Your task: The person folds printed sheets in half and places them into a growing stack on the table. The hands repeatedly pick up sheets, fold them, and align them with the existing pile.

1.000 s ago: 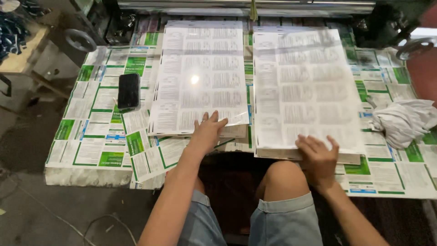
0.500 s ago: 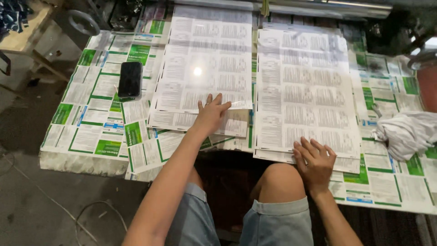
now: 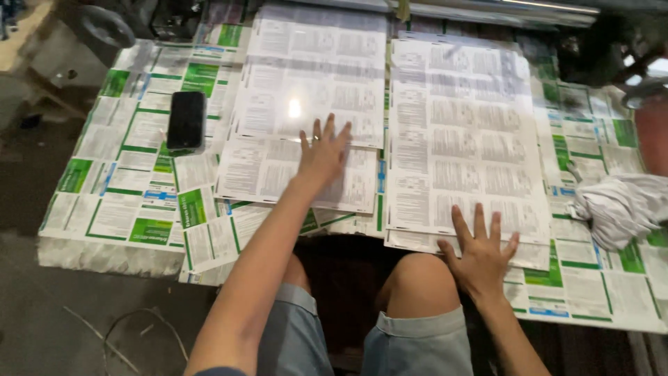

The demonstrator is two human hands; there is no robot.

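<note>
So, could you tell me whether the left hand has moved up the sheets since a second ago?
Yes. The left hand has slid away from the person, from level with the black phone's lower end to alongside it.

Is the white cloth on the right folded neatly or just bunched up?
Bunched up. The cloth lies in a crumpled heap with loose, irregular creases and no flat folded edges, on the table beside the right stack of printed sheets.

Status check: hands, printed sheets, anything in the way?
Left hand flat, fingers spread, on left sheet stack. Right hand flat at near edge of right sheet stack. Phone and white cloth lie off to the sides.
</note>
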